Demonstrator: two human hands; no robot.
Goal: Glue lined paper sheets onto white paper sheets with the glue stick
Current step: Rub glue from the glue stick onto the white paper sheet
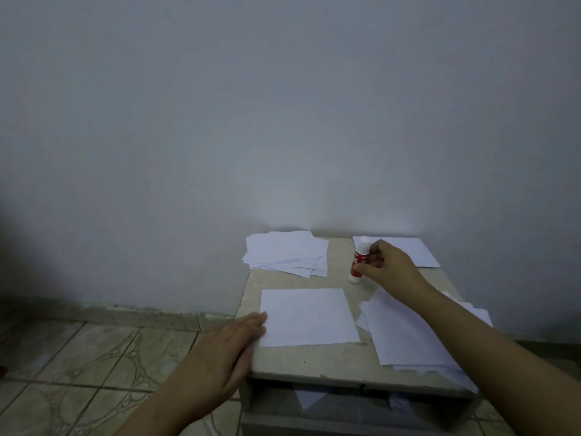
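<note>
A white and red glue stick [359, 259] stands upright on the small table [314, 360], and my right hand [388, 265] is closed around it. A single sheet of paper [308, 316] lies flat in the middle of the table. My left hand [226, 347] rests flat, fingers together, with its fingertips on the sheet's left edge. A loose pile of lined paper sheets [412, 338] lies at the right, partly under my right forearm. Another stack of paper sheets [286, 251] sits at the back left, and one sheet [405, 250] lies at the back right.
The table stands against a plain grey wall [283, 121]. Below its top is an open shelf [345, 401] with some paper inside. A patterned tiled floor [94, 366] spreads to the left.
</note>
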